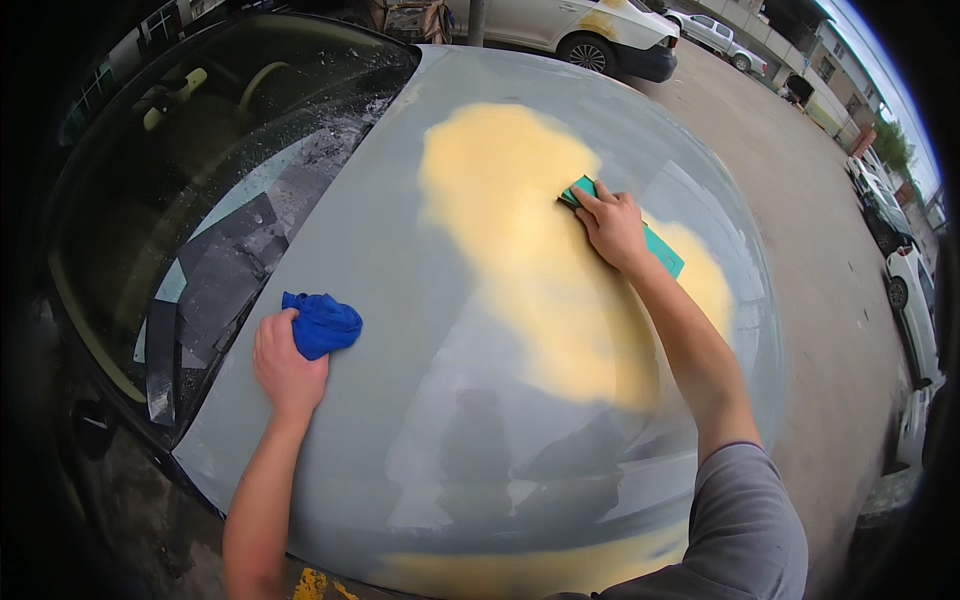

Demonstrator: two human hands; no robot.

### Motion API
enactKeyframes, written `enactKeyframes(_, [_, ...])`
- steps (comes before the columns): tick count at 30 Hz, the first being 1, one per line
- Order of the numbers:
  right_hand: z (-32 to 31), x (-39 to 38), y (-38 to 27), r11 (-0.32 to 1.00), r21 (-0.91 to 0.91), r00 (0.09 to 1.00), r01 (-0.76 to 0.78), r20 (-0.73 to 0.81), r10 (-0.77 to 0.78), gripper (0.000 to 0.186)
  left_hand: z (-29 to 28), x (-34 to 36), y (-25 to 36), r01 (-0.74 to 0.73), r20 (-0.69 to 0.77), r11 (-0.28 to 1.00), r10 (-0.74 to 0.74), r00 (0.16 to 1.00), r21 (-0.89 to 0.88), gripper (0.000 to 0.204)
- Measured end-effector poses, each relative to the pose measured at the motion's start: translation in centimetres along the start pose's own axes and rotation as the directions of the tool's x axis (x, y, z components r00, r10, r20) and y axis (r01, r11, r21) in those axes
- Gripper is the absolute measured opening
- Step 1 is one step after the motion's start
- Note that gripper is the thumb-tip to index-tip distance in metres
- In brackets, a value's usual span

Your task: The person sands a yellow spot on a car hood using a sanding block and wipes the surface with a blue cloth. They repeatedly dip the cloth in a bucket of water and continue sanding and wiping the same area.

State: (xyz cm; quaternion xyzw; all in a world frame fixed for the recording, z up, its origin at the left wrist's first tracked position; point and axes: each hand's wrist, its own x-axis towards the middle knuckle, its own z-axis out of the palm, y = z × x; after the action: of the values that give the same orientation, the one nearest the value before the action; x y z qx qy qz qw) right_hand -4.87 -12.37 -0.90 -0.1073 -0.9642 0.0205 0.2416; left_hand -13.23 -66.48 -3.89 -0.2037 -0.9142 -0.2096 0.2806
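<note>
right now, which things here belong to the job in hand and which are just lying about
Likely part of the job:
green block under the right hand
blue cloth in the left hand
grey hood with its yellow patch

Likely just around:
dark sheets by the windshield
white car behind

cars along the right of a paved yard
a white car with a yellowish patch above its rear wheel stands behind a grey pole; a pale pickup is parked farther off, near a building and a leafy green tree.
</note>
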Motion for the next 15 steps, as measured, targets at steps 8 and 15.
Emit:
enactKeyframes(8, [0.9,6.5,5.4,0.994,-0.071,0.996,-0.088,-0.006,0.087,0.036,-0.2,0.4,0.6,0.013,0.01,1.0,-0.013,1.0,-0.026,0.06])
enactKeyframes(15, [-0.6,-1.2,-0.7,1.0,0.01,0.998,-0.009,0.058,0.008,0.043,-0.6,-0.6,0.0,0.003,0.005,1.0,-0.003,1.0,0.006,0.058])
